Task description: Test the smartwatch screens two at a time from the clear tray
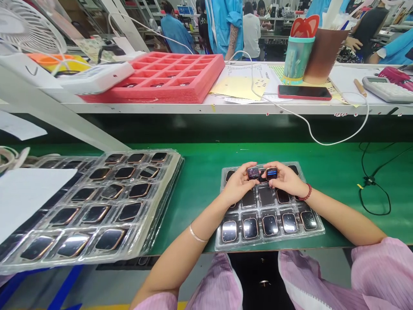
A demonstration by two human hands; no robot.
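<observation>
Smartwatches (pixel 253 172), screens wearer-facing, long axes unclear, pinched in left hand (pixel 239 184) and right hand (pixel 287 178)

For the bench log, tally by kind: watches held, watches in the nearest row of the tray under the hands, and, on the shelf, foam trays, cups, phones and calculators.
Held watches: 2
Nearest-row watches: 5
Foam tray: 1
Cups: 2
Phone: 1
Calculator: 1
Total: 12
</observation>
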